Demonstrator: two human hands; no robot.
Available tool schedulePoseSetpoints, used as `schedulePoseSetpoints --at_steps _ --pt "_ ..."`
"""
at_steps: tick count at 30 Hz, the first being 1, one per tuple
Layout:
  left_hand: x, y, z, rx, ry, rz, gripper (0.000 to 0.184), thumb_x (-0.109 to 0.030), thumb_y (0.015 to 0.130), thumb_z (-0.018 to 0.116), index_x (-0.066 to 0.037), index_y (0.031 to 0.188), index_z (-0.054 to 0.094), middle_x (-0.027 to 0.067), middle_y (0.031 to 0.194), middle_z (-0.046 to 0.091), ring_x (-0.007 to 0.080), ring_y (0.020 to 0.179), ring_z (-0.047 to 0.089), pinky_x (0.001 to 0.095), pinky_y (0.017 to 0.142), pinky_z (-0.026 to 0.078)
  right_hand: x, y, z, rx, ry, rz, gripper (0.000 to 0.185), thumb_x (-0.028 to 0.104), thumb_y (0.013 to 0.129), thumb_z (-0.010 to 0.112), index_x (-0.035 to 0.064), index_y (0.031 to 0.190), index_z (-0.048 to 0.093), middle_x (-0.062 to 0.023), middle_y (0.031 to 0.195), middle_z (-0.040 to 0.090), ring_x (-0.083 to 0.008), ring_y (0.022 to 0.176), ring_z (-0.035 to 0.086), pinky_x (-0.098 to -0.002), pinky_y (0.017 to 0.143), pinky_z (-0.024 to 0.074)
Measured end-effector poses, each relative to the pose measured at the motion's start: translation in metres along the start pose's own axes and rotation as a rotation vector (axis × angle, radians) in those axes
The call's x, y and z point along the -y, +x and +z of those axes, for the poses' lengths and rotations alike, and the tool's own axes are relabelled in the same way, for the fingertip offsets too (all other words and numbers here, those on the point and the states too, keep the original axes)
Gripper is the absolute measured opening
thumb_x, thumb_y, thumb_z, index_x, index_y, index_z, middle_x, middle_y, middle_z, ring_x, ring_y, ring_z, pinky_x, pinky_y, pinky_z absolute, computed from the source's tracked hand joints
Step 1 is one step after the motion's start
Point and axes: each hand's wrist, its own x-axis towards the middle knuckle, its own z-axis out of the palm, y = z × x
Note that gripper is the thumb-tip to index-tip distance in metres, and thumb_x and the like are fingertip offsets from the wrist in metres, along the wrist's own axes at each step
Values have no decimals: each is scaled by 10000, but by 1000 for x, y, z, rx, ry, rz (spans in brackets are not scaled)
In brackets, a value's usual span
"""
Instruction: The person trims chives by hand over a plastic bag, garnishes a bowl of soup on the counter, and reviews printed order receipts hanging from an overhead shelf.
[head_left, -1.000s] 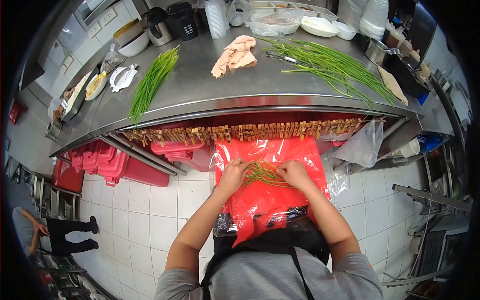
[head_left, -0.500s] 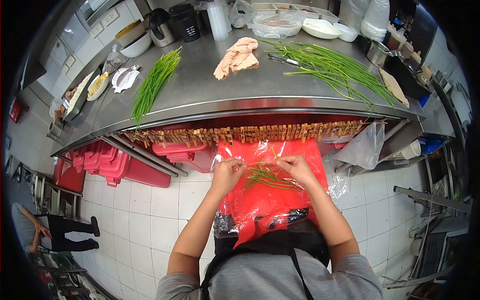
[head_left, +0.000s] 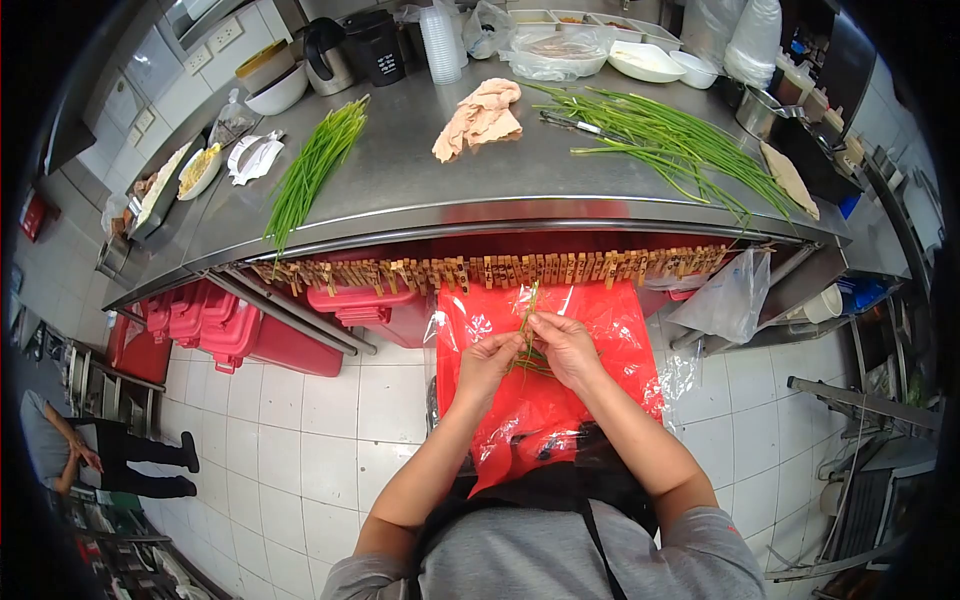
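Note:
Close together over a red plastic bag (head_left: 625,340), my left hand (head_left: 486,364) and my right hand (head_left: 563,350) pinch a thin green chive stalk (head_left: 533,297). Its tip sticks up above my fingers. Some loose chive bits (head_left: 535,366) lie on the bag just below, partly covered by my hands. On the steel counter, a trimmed-looking bundle of chives (head_left: 318,172) rests at the left, and a looser, spread pile of chives (head_left: 660,140) lies at the right. A pen-like or knife-like tool (head_left: 570,123) sits on that pile's near side.
A pink cloth (head_left: 480,118) lies mid-counter. Wooden clothespins (head_left: 500,270) line the rail below the counter's edge. Red lidded bins (head_left: 265,335) stand underneath at left. A clear bag (head_left: 735,290) hangs at right. Another person (head_left: 80,445) is at far left.
My hands have come together from a wider spacing. The stalk, stretched sideways between them before, now points upward from my fingers.

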Motion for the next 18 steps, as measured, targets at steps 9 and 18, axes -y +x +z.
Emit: schedulePoseSetpoints --at_steps 9,18 --pt "8 -10 -1 73 47 10 171 -161 843 629 -34 956 651 17 810 650 55 689 548 187 609 404 6 9 -6 -10 17 -32 112 126 819 647 53 904 648 3 835 640 -56 718 538 -220 660 417" --pt "16 -14 11 122 -31 57 134 -68 852 592 -2 961 636 33 890 643 99 847 580 226 808 438 7 8 2 -41 102 -120 115 131 825 642 63 918 647 13 875 642 -46 770 531 -207 687 391"
